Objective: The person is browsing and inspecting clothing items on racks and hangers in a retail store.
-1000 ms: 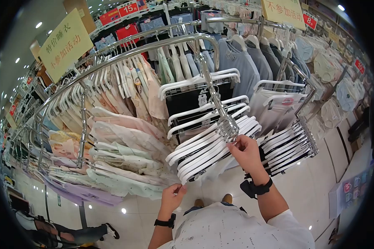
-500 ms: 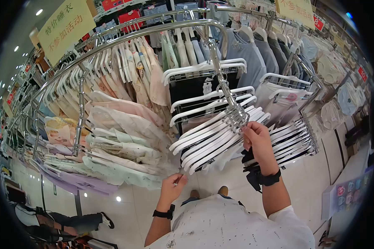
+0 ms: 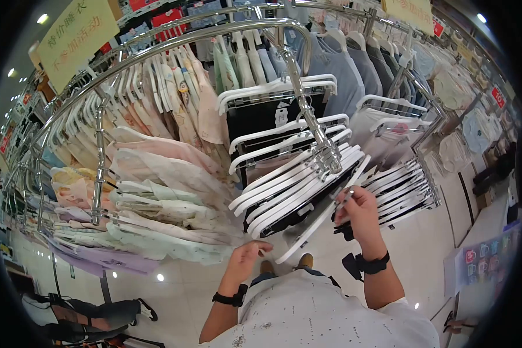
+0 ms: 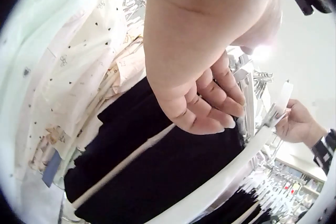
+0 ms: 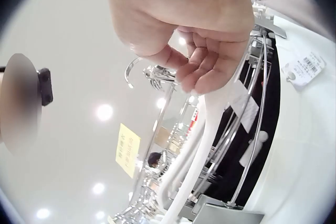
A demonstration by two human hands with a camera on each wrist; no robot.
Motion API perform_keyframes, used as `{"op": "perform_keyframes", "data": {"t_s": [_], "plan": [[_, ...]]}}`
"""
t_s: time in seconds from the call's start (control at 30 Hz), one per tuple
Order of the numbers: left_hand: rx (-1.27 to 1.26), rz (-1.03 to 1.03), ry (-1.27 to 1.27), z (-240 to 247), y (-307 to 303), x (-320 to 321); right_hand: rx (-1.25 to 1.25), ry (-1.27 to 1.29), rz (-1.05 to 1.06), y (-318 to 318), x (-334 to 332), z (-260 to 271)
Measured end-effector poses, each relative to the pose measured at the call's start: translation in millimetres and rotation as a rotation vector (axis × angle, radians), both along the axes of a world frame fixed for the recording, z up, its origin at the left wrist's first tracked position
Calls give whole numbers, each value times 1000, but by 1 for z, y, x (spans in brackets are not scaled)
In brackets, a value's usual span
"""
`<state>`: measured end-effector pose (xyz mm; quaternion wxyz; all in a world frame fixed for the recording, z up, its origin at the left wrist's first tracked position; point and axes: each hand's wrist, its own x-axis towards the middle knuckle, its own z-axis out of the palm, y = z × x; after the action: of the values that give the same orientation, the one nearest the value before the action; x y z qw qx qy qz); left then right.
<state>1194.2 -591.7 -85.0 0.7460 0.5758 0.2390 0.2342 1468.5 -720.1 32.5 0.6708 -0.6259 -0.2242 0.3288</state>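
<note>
My right hand (image 3: 362,216) holds a white clip hanger (image 3: 296,248) near its top, out in front of the row on the rack arm (image 3: 316,130). In the right wrist view, the curled fingers and thumb (image 5: 170,61) meet above the white bar. A pale garment (image 5: 294,129) with a paper tag (image 5: 304,71) hangs at the clips there. My left hand (image 3: 242,264) is near the hanger's lower end, its fingers loosely bent around nothing. Black trousers (image 4: 173,166) hang behind it in the left wrist view. Several more white hangers (image 3: 284,194) stay packed on the arm.
Pastel nightclothes (image 3: 174,203) hang on the left under a curved chrome rail (image 3: 156,46). To the right, another arm carries a dense row of white hangers (image 3: 397,194). A person's leg (image 3: 113,313) shows at lower left. Pale tiles (image 3: 203,290) cover the floor.
My right hand has drawn the front hanger off the arm's end, toward me and down. My left fingers, pinched near the hanger ends before, have loosened and straightened somewhat.
</note>
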Motion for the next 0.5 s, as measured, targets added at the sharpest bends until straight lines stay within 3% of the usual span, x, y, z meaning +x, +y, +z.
{"op": "perform_keyframes", "data": {"t_s": [0.03,0.1,0.13,0.23,0.4,0.47,0.5], "plan": [[-7,-10,2,4,0,4,-39,-6,-9,1,-4,-6],[343,-88,-45,12,0,14,-76,41,24,2,-13,-9],[332,-96,-44,16,-2,18,-104,65,36,2,-16,-13],[703,-28,197,20,-6,28,-60,72,36,-2,-23,-25],[768,93,315,19,-20,33,-49,111,24,-12,-36,-12],[560,179,230,24,-25,37,-4,125,88,-18,-34,-11],[572,190,226,21,-27,37,8,120,97,-22,-32,-11]]}}
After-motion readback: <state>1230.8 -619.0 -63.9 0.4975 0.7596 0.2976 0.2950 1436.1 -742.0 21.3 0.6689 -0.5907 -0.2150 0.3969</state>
